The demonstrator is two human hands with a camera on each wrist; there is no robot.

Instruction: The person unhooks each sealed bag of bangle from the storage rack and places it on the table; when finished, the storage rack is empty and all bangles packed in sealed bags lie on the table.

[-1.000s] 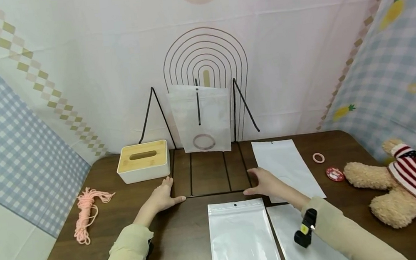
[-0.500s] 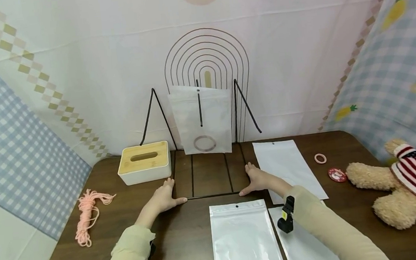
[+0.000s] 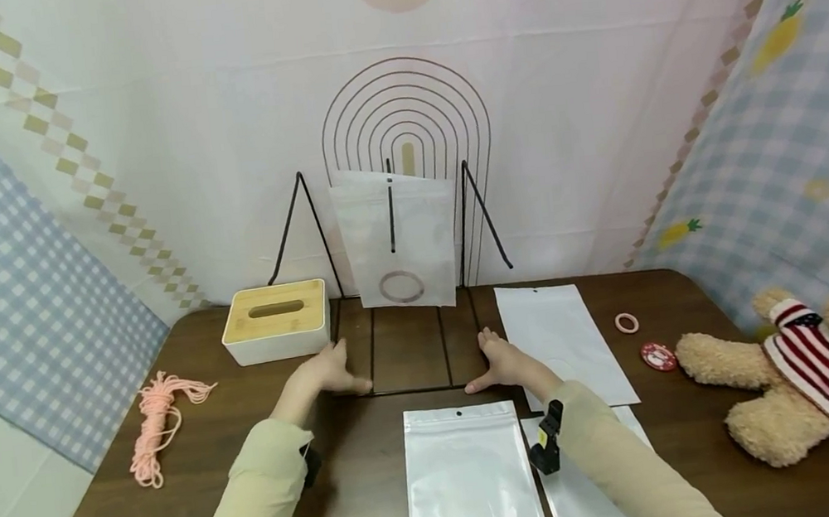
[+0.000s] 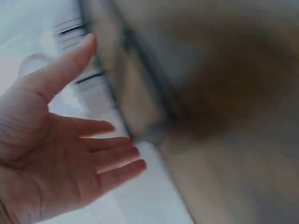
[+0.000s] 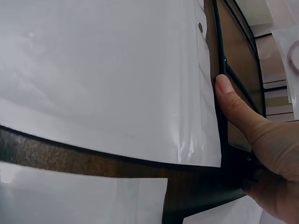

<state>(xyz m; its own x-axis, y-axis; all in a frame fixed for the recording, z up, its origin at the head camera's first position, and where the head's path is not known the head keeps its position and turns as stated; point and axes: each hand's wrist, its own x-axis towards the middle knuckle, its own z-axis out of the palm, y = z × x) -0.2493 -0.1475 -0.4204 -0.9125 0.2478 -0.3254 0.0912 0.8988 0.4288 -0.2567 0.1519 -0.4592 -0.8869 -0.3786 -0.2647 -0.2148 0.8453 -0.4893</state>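
Observation:
A black wire display rack (image 3: pixel 420 390) stands at the back of the table, its hooks rising over a flat base. White zip bags (image 3: pixel 396 235) with a ring print hang on its middle hook. My left hand (image 3: pixel 321 373) is at the base's front left corner, fingers straight and thumb apart; the left wrist view shows its palm facing the camera. My right hand (image 3: pixel 505 364) is at the front right corner, fingers forward, thumb (image 5: pixel 229 93) along the front bar. Between my forearms lies another white zip bag (image 3: pixel 469 478).
A white tissue box (image 3: pixel 276 323) with a wooden lid stands beside the rack. Pink rope (image 3: pixel 152 425) lies left. More white bags (image 3: pixel 565 344) lie right, near a pink ring (image 3: pixel 626 323), a red and white round disc (image 3: pixel 658 356) and a teddy bear (image 3: pixel 793 376).
My right hand has slid left, its thumb further along the rack's front bar. My left hand has shifted slightly inward over the corner. The rack and hanging bags keep their place.

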